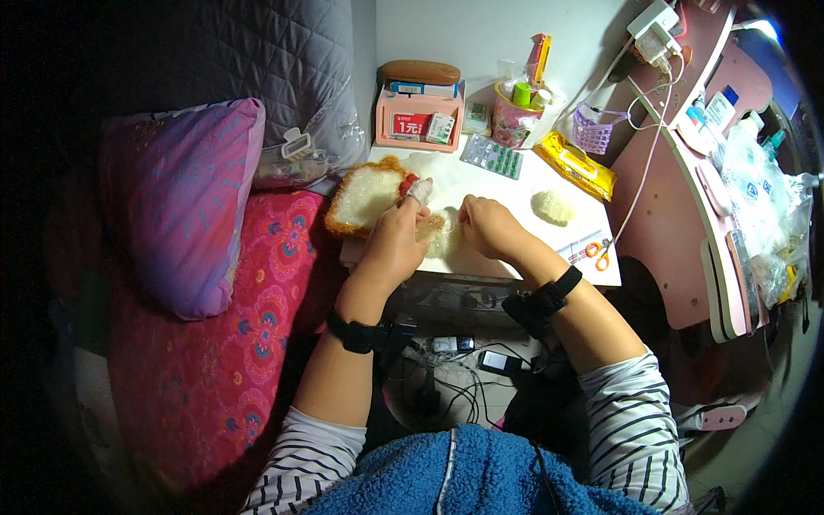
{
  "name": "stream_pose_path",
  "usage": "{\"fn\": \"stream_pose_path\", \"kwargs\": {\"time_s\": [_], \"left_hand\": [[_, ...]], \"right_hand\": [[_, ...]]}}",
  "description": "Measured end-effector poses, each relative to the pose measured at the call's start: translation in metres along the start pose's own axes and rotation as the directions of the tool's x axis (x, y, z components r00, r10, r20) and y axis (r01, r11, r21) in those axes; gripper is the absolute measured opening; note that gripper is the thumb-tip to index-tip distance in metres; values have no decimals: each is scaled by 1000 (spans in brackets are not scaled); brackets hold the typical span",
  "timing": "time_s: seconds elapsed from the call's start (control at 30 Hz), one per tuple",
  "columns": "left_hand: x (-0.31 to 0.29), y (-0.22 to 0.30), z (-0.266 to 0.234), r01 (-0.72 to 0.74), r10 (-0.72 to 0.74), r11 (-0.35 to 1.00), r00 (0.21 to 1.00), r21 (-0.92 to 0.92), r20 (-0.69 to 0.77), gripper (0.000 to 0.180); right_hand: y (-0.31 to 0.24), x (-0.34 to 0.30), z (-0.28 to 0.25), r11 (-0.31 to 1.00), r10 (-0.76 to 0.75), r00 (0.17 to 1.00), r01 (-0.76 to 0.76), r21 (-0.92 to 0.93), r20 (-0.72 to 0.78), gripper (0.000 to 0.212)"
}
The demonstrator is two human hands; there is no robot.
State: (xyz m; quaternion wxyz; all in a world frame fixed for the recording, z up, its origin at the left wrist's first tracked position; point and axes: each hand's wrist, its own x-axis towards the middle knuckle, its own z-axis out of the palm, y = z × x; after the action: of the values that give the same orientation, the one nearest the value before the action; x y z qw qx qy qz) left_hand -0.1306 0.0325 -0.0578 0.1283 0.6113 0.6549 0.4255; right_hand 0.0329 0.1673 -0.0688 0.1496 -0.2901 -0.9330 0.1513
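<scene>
My left hand (396, 239) rests at the front edge of a small white table (524, 193), its bandaged forefinger raised beside a small red piece (406, 183). It grips a pale fluffy tuft (439, 233) together with my right hand (486, 225), whose fingers pinch the tuft from the right. A fuzzy toast-shaped piece (365, 198) with an orange-brown rim lies just left of my left hand. A second pale tuft (552, 206) lies alone on the table to the right.
At the back stand a pink box (419, 116), a pink cup (512, 116), a blister pack (491, 156) and a yellow packet (576, 165). Orange scissors (596, 252) lie front right. A pink shelf (687, 172) stands right, pillows (184, 197) left, cables (455, 360) below.
</scene>
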Motion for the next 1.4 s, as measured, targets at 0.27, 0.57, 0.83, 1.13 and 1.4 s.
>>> {"fn": "stream_pose_path", "kwargs": {"time_s": [0.27, 0.57, 0.83, 1.13, 1.4], "left_hand": [[0, 11, -7, -13, 9, 972, 1000, -237, -20, 65], [-1, 43, -16, -97, 179, 779, 981, -620, 71, 62], [-15, 74, -14, 92, 209, 599, 941, -795, 267, 66], [-24, 82, 15, 172, 256, 607, 882, -776, 396, 66], [-21, 85, 25, 287, 22, 422, 945, -860, 326, 67]], "right_hand": [[-7, -21, -12, 846, 183, 978, -105, 522, -99, 13], [-57, -64, -62, 614, 51, 996, 30, 789, -77, 6], [-70, -106, -89, 650, 104, 987, 28, 759, -126, 12], [-62, -146, -82, 672, 148, 983, -21, 741, -106, 23], [-29, -163, -92, 806, 375, 573, 187, 562, -728, 35]]}}
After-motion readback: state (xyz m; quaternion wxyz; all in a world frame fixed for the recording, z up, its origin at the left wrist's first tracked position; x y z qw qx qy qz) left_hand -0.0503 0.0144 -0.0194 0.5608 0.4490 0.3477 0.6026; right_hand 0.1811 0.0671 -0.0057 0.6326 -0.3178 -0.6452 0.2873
